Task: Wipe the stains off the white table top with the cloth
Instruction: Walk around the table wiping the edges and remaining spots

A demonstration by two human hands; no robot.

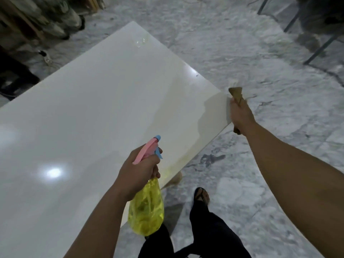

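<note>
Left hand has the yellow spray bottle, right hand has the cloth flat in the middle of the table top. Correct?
Not quite. In the head view the right hand grips the cloth at the table top's right edge, not mid-table. The left hand does hold the yellow spray bottle.

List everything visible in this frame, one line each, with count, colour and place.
table top: one, white and glossy, left and centre
wet patch: one, clear, far end of table top
spray bottle: one, yellow with pink and blue trigger, over near table edge
cloth: one, brown, at right table edge
floor: grey-white marble, around table
left hand: grips spray bottle
right hand: grips cloth
legs: black trousers, sandalled foot, bottom centre
</note>
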